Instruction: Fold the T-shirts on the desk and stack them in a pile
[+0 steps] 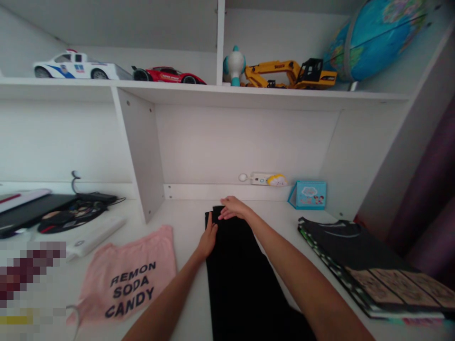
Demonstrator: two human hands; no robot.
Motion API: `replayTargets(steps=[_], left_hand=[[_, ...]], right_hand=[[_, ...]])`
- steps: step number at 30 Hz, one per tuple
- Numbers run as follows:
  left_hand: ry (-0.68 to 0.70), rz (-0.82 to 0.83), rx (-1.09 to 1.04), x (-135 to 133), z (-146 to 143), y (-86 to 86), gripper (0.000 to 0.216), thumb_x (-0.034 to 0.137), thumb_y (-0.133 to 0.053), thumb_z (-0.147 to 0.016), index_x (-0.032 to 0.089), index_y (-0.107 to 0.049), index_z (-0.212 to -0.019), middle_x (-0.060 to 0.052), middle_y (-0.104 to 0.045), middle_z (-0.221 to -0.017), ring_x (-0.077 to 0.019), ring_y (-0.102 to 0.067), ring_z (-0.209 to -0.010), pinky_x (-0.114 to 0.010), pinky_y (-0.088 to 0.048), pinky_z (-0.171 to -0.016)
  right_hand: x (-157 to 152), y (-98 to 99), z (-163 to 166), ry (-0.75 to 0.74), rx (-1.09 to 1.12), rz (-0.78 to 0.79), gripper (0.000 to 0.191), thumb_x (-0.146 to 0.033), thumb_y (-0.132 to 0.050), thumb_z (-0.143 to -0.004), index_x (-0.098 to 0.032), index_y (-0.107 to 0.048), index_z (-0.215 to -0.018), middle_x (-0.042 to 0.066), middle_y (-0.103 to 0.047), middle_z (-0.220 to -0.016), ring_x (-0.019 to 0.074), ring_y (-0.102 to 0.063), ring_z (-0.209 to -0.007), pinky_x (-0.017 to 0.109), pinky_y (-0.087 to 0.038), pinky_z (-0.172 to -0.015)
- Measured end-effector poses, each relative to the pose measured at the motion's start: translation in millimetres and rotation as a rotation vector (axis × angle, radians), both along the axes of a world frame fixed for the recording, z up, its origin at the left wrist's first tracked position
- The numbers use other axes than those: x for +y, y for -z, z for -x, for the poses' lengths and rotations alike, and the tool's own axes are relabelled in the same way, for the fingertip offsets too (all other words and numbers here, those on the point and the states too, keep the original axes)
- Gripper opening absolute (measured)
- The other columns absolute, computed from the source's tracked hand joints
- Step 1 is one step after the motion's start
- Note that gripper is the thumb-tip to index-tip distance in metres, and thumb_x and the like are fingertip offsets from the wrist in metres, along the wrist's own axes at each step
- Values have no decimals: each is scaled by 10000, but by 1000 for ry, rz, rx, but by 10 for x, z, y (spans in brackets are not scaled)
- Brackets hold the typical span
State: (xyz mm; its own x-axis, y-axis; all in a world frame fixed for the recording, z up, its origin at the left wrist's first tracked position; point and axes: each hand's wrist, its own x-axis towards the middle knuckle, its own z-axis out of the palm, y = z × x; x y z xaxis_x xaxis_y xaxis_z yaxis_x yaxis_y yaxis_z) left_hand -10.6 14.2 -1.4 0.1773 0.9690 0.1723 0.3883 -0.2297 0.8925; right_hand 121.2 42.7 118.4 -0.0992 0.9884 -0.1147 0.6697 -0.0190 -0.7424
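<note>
Black garment [240, 279]: on counter [185, 218], far end under my grips
Left grip [208, 238]: released, flat on left edge
Right grip [232, 207]: released, flat on top

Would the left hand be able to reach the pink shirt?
Probably yes: the left hand rests on the black cloth edge, and only bare white desk lies between it and the pink shirt.

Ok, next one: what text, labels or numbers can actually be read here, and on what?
"REMON SODA CANDY": dark print on the pink T-shirt.
Yellow excavator: small lettering on the boom, too small to read.
White police car and red car: markings on the sides, blurred.
Blue box: picture on the front, any words unreadable.
Black garment: no text showing.
</note>
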Motion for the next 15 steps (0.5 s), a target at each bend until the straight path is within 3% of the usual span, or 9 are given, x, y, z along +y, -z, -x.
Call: replayTargets(steps=[3,5,8,10,12,15], left_hand=[[1,-50,-3,13,19,15,581,380,-280,-894,219,-57,-1405,-31,-223,-1436,-193,-274,-1281,-335,-254,-1042],[16,-88,42,32,21,37,543,375,-288,-888,219,-162,-1393,-20,-293,-1410,-183,-320,-1262,-325,-268,-1037],[34,-123,141,64,13,76,457,376,-322,-871,183,-445,-1268,-38,-469,-1299,-183,-408,-1206,-308,-284,-1031],[31,-128,167,78,4,96,432,372,-356,-857,168,-520,-1201,-56,-517,-1251,-196,-429,-1188,-313,-289,-1029],[18,-135,172,81,-6,105,431,351,-389,-843,162,-510,-1211,-68,-511,-1255,-209,-411,-1202,-331,-276,-1037],[-2,-149,181,73,-12,105,425,315,-429,-827,177,-496,-1223,-67,-495,-1272,-219,-372,-1229,-353,-259,-1045]], right_hand=[[-230,1,-102,-102,14,-29,256,-335,-414,-903,-147,-517,-1044,20,-590,-867,96,-583,-632,245,-480,-567],[-507,-9,-356,-126,-23,-81,198,-298,-421,-890,-152,-543,-946,5,-583,-796,84,-569,-570,216,-438,-541],[-1152,49,-790,-132,-108,-150,152,-267,-513,-820,-147,-554,-737,-7,-558,-660,101,-546,-588,210,-389,-579],[-1659,182,-984,-163,-157,-139,142,-273,-574,-761,-155,-554,-684,-7,-561,-630,121,-539,-614,205,-372,-567],[-2114,400,-1057,-206,-251,-78,108,-245,-622,-697,-178,-575,-766,-4,-600,-727,133,-552,-668,192,-371,-567],[-2556,811,-994,-250,-422,-15,128,-155,-602,-678,-214,-588,-791,-10,-627,-763,132,-575,-657,173,-364,-533]])
